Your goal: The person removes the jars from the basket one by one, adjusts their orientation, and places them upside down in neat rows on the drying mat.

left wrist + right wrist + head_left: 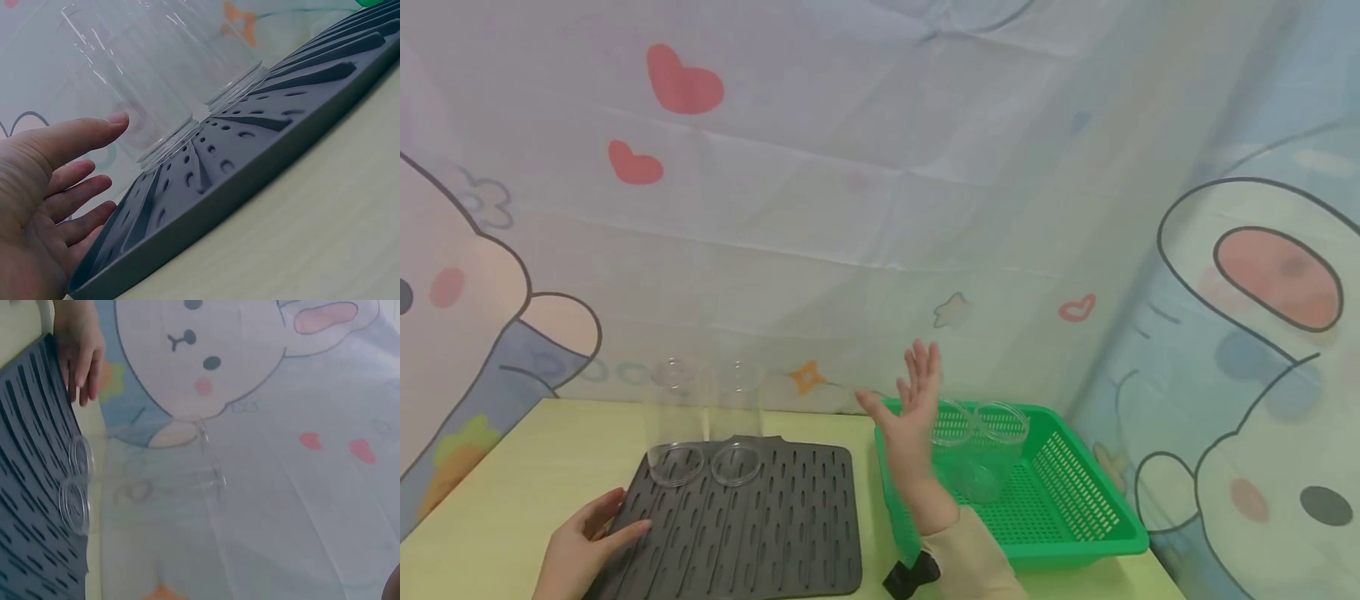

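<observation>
The trouble I'd expect is a toppled cup: a near cup [676, 425] and its neighbour [736, 425] stand upside down on the dark mat [797, 525], tall, narrow and so clear they nearly vanish against the patterned cloth [850, 208], so a careless knuckle could catch one and push it into the other. The left hand [583, 542] is at the mat's left edge, fingers loosely spread, pinching nothing, its thumb over the border; whether it bears on the mat I can't tell, but a tug there might rock both cups. The right hand [913, 437] is raised in the air by the green basket [1075, 550], fingers and thumb spread apart, holding nothing. Inside that basket at least two more clear cups [988, 450] stand with their rims up, close together; lifting one carelessly could drag or clink its companion, I'd say. The basket's walls stand in the way of a low sideways reach, and the right sleeve [973, 554], with a black strap [912, 575] near its cuff, crosses the near left corner and could snag there. Behind everything, the cloth hangs just past the pale surface [490, 467], limiting room at the back.
</observation>
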`<state>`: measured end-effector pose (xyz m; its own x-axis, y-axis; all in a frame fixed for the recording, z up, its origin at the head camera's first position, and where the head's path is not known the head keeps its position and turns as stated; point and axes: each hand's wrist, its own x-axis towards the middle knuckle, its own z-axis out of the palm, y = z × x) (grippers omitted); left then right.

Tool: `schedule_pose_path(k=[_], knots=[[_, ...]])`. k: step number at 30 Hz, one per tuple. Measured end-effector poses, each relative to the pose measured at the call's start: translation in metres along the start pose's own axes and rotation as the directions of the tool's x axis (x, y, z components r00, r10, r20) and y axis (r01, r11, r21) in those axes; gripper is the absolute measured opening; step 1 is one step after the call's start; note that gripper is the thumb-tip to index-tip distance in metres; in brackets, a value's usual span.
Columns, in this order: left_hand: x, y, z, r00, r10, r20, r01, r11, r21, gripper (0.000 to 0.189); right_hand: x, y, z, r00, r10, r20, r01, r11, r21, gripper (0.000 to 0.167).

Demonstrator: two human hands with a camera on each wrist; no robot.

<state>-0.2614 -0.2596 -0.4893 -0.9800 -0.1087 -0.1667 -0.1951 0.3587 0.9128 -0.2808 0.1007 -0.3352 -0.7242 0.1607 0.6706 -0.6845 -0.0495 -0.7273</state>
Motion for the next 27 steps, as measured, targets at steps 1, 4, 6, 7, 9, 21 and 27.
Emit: schedule_pose_path(k=[1,4,6,7,9,21,27], knots=[[0.000,0.000,0.000,1.000,-0.003,0.002,0.003,1.000,-0.005,0.102,0.003,-0.001,-0.010,1.000,-0.003,-0.017,0.002,1.000,-0.013,0.107],[0.000,-0.002,0.001,1.000,-0.009,0.010,0.010,1.000,-0.020,0.104,0.012,-0.001,-0.040,0.997,-0.009,-0.080,0.004,0.999,-0.054,0.104],[0.000,-0.003,0.001,1.000,-0.017,0.014,0.017,0.999,-0.027,0.105,0.016,-0.003,-0.058,0.992,-0.004,-0.124,-0.006,0.997,-0.081,0.102],[0.000,-0.003,0.001,1.000,-0.020,0.015,0.020,0.999,-0.028,0.105,0.018,-0.003,-0.066,0.990,-0.004,-0.144,-0.009,0.996,-0.092,0.101],[0.001,-0.002,0.002,1.000,-0.021,0.013,0.021,0.999,-0.025,0.105,0.021,-0.005,-0.082,0.983,0.000,-0.182,-0.021,0.994,-0.112,0.100],[0.002,-0.005,0.002,1.000,-0.027,0.008,0.027,1.000,0.002,0.107,0.025,-0.007,-0.140,0.945,0.142,-0.295,-0.208,0.956,-0.208,0.101],[0.004,-0.005,0.002,1.000,-0.019,0.014,0.019,1.000,0.001,0.108,0.023,0.000,-0.166,0.926,0.251,-0.284,-0.331,0.899,-0.286,0.105]])
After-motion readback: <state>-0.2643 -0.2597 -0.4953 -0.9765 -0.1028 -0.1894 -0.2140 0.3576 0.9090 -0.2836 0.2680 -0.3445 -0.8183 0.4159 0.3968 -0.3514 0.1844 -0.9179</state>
